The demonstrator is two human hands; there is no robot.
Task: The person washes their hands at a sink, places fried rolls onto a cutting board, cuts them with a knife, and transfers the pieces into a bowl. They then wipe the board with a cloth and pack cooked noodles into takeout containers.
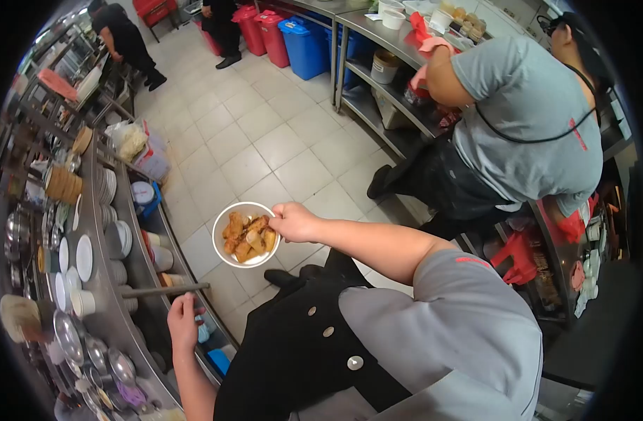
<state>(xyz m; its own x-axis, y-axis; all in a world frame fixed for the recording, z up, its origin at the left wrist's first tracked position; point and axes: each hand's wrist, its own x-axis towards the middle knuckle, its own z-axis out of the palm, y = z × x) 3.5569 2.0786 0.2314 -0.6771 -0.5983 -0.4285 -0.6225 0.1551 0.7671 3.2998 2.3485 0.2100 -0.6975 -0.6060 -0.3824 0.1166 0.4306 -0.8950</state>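
My right hand [295, 222] grips the rim of a white round bowl [220, 257], thumb and fingers pinched on its right edge. Golden-brown fried pieces [248, 236], perhaps chicken, lie inside the bowl, which is held above the tiled floor. Lower left, my left hand [184, 321] is beside the steel counter, just below a grey bar [163, 290] that juts out from it. Its fingers are loosely bent and apart, and I see nothing in them. Whether the fingertips touch the bar I cannot tell.
The steel counter [111, 309] at left carries stacked plates [118, 238], white bowls [83, 302] and metal ladles [69, 337]. A co-worker in a grey shirt [525, 126] bends over shelving close at right. Blue bin [304, 48] and red bins [272, 36] line the back; another person [121, 42] stands far left.
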